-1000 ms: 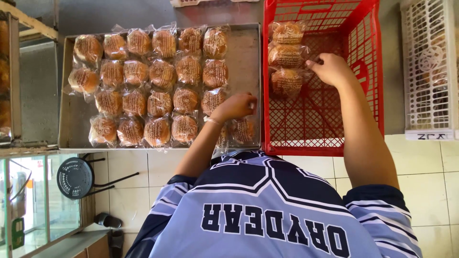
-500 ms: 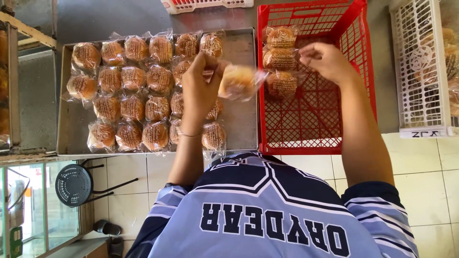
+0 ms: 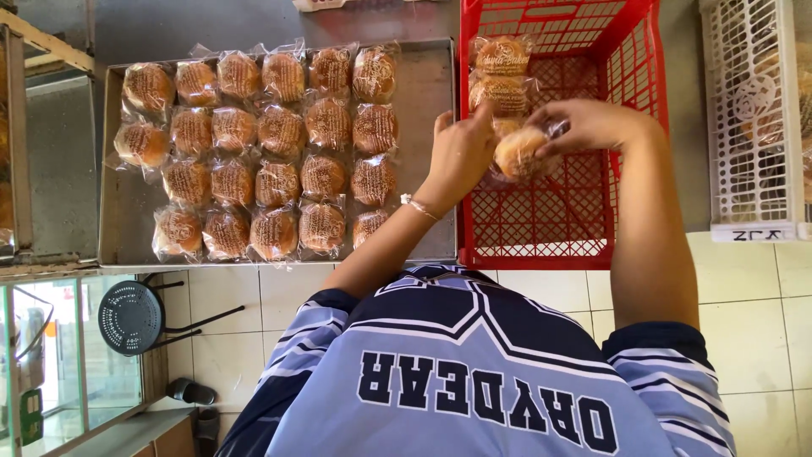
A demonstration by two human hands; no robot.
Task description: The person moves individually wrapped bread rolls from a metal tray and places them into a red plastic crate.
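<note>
One camera only, worn on the head, looking steeply down over the person's own chest, so the blue shirt (image 3: 474, 372) fills the bottom of the frame. The metal tray (image 3: 423, 93) sits upper left, the red crate (image 3: 550, 245) upper centre, both close, within arm's reach. Tiled floor (image 3: 795, 338) shows lower right.

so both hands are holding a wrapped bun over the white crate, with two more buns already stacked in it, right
Not quite. The crate under the hands is red, not white; the white one sits off to the side. The head view shows the left hand and right hand together on the wrapped bun, with two more buns already in that red crate.
</note>
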